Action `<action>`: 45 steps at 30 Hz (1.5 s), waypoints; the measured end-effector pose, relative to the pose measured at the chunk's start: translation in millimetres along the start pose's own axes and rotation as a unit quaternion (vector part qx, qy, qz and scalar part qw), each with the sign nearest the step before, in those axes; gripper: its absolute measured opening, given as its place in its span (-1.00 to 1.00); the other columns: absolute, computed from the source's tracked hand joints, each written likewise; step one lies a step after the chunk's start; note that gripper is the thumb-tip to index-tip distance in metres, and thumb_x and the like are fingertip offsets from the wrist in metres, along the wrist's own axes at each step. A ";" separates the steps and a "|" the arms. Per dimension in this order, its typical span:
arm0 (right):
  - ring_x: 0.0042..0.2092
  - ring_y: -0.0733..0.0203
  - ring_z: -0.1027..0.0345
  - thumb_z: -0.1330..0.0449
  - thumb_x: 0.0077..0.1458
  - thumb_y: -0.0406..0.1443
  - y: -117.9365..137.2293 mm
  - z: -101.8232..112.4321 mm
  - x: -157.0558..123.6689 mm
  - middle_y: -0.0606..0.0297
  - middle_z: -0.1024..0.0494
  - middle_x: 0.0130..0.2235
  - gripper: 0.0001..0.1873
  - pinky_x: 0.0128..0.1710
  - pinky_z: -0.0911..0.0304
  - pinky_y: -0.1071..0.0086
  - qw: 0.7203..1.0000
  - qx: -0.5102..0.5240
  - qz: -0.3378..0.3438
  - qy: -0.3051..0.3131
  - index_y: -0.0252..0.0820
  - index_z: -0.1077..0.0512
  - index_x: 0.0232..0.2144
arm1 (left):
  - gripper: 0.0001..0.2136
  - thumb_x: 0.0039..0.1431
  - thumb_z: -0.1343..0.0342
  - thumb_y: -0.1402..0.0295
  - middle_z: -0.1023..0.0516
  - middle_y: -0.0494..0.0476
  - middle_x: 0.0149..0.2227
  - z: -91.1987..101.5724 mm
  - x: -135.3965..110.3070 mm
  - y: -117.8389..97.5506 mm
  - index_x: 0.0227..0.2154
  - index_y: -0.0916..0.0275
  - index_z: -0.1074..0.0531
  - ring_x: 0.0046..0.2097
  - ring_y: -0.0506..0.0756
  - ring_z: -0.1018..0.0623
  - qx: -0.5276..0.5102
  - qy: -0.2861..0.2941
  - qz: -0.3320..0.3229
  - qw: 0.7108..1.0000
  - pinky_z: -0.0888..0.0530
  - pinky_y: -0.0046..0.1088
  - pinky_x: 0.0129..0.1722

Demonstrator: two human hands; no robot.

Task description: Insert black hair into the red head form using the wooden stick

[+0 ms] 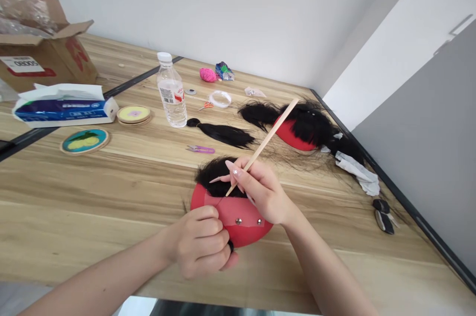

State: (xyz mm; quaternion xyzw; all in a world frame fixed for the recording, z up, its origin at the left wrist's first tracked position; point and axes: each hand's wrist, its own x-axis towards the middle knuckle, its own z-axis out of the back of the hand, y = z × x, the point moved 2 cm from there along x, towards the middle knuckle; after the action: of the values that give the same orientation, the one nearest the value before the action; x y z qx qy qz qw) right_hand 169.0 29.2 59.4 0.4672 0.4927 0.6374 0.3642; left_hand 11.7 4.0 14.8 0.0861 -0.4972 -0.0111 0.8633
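A red dome-shaped form (245, 236) sits at the table's front, with black hair (213, 174) over its far side, a paler mesh strip (223, 214) across its middle and two round metal pins (238, 221). My right hand (262, 189) pinches a slim wooden stick tool (273, 132); its tapered lower end points at the edge of the hair. My left hand (204, 241) is closed in a fist against the form's near left side. A dark lock of hair (231, 245) peeks out of that fist; the rest is hidden by the fingers.
Behind lie purple thread snips (201, 149), a tied black hair bundle (226, 133) and a water bottle (172, 90). Another red form (293, 135) with black hair is at the right. Embroidery hoops (85, 141), a tissue pack (65, 107) and a carton (48, 58) stand left.
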 end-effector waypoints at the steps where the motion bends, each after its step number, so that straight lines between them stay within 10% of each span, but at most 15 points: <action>1: -0.39 0.31 -0.21 -0.11 0.31 -0.15 -0.2 -0.2 0.1 0.38 -0.34 -0.45 -0.69 -0.16 -0.35 0.29 1.000 0.002 0.001 0.000 -0.16 -0.37 -0.45 | -0.69 0.26 0.00 0.53 -0.43 0.03 -0.53 0.0 -0.8 -0.1 -0.62 0.28 -0.38 -0.49 -0.02 -0.34 0.001 -0.004 0.000 1.000 -0.36 -0.40 -0.46; 35: -0.39 0.30 -0.25 -0.13 0.28 -0.06 -2.8 -2.1 1.2 0.36 -0.39 -0.42 -0.67 -0.16 -0.38 0.30 0.999 -0.039 0.001 -0.017 -0.16 -0.42 -0.40 | -0.70 0.28 0.00 0.53 -0.43 0.00 -0.54 -0.5 0.4 -0.7 -0.60 0.29 -0.37 -0.50 -0.03 -0.37 0.017 0.007 0.008 1.000 -0.36 -0.41 -0.45; 45: -0.57 0.41 -0.13 -0.20 0.22 -0.06 -1.6 1.0 5.8 0.47 -0.30 -0.57 -0.66 -0.56 -0.15 0.48 0.998 0.008 -0.032 -0.060 -0.18 -0.41 -0.44 | -0.69 0.27 0.00 0.52 -0.44 0.01 -0.54 -0.1 -1.0 -0.9 -0.61 0.28 -0.38 -0.49 -0.03 -0.36 0.012 0.013 0.004 1.000 -0.41 -0.42 -0.45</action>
State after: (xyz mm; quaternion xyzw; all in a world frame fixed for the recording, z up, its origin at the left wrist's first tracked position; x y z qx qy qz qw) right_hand 168.2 35.3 59.4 0.4910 0.4899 0.5924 0.4098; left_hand 11.3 3.3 13.8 0.0946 -0.4868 -0.0002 0.8684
